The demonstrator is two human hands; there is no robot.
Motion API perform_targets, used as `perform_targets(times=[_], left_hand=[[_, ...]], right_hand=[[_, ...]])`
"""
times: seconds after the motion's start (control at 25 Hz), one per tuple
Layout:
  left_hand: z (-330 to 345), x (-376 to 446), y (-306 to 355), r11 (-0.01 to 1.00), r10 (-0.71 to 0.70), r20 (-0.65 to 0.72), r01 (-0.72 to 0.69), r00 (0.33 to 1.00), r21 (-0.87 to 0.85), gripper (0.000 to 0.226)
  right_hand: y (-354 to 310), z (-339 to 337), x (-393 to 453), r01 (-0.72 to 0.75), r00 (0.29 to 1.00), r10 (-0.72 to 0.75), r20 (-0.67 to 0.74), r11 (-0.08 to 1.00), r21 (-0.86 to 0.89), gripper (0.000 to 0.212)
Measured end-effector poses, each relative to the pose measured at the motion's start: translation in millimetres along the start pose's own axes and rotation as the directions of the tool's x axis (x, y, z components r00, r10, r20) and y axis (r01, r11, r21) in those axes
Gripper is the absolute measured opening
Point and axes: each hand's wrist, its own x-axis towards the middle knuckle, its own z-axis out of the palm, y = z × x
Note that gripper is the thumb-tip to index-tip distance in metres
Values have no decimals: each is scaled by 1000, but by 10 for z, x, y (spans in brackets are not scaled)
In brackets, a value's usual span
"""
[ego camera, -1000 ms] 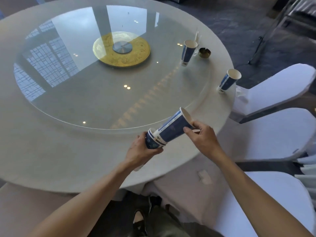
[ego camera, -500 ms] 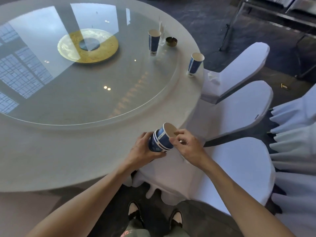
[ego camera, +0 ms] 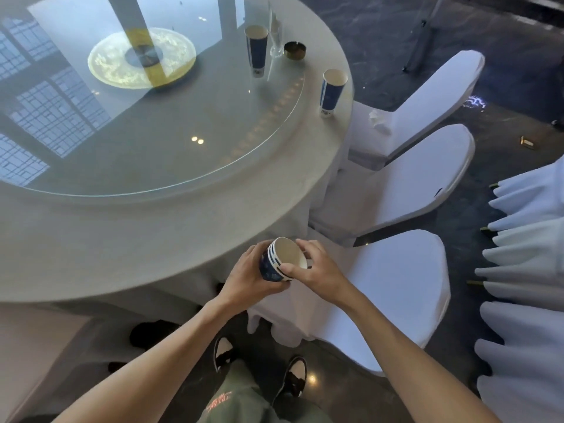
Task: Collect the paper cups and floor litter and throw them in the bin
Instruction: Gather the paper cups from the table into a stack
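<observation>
A stack of nested blue-and-white paper cups (ego camera: 282,257) sits between both hands near the table's front edge, mouth facing up and right. My left hand (ego camera: 251,274) grips the stack's body from the left. My right hand (ego camera: 317,270) holds the rim from the right, thumb and fingers curled on it. Two more blue paper cups stand upright on the round table (ego camera: 152,239): one (ego camera: 256,50) on the glass turntable, one (ego camera: 332,91) near the right edge. A crumpled white tissue (ego camera: 378,122) lies on a chair seat. A small piece of litter (ego camera: 527,142) lies on the dark floor at right.
A small dark ashtray (ego camera: 294,50) and a clear glass (ego camera: 276,41) stand behind the far cup. Three white-covered chairs (ego camera: 412,184) crowd the table's right side. White skirted fabric (ego camera: 525,270) lines the right edge. My shoes (ego camera: 293,377) stand on the dark floor below.
The right hand has pushed the outer cup fully down into the stack held by the left hand. The view has shifted right, bringing the chairs and floor litter into sight.
</observation>
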Motion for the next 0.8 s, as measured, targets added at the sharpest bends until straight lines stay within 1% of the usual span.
perform_targets(times=[0.16, 0.24, 0.4, 0.48, 0.56, 0.64, 0.68, 0.72, 0.8], left_hand=[[249, -4, -227, 994, -86, 20, 87, 996, -61, 83], [399, 82, -392, 985, -136, 58, 141, 989, -102, 83], [718, 413, -773, 973, -180, 148, 199, 972, -120, 80], [852, 530, -942, 966, -216, 154, 234, 964, -112, 81], [999, 607, -1122, 960, -254, 136, 267, 958, -86, 82], [1171, 685, -1315, 946, -306, 105, 315, 946, -81, 83], [1271, 728, -1412, 938, -329, 90, 336, 940, -84, 84], [1414, 777, -1547, 929, -352, 74, 358, 933, -90, 85], [1661, 877, -1778, 910, -393, 64, 398, 918, -118, 88]], right_hand=[[221, 79, 163, -91, 991, 95, 94, 995, -45, 106], [361, 121, 276, -133, 982, 142, 124, 988, -72, 105], [765, 200, 609, -264, 947, 262, 187, 964, -16, 79], [1003, 202, 786, -338, 924, 318, 214, 939, 62, 76], [1301, 246, 1020, -398, 909, 378, 176, 912, 97, 69], [1705, 336, 1317, -445, 894, 442, 75, 895, 33, 59], [1919, 388, 1470, -463, 885, 464, 27, 885, -37, 57], [2194, 471, 1647, -461, 886, 465, -5, 877, -138, 57], [2653, 619, 1941, -399, 904, 427, -3, 841, -365, 61]])
